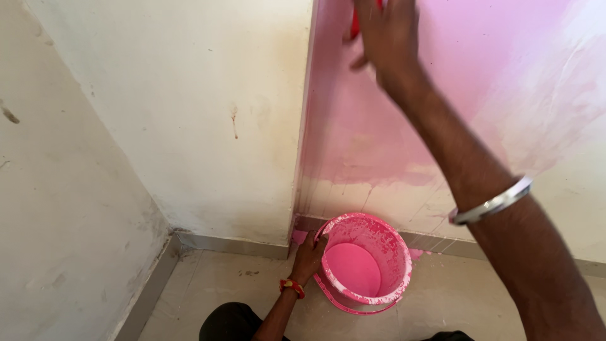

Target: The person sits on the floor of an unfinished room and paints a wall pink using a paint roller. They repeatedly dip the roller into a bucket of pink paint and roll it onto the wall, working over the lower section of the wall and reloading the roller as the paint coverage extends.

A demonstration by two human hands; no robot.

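While my left hand hooks its fingers over the near rim of the paint bucket, closed on that rim and steadying it on the floor, I'm mid-coat on the wall. Left wrist carries a red-and-gold band. Bucket sits at the foot of the wall, right below the outer corner, roughly half full of pink paint, sides smeared with it.

My right hand is up at the pink wall, wrapped around something red, mostly hidden and cut by the frame edge. Can't tell what tool it is. Metal bangle on that forearm.

Judgement: upper area is coated, the lower band above the skirting is still bare, with drips running down. Next stroke needs a reload from the bucket, then work downward.

In the way: the white corner face left of the edge is unpainted, so keep strokes off it. Pink spills on the floor by the bucket. My knee is close to it.
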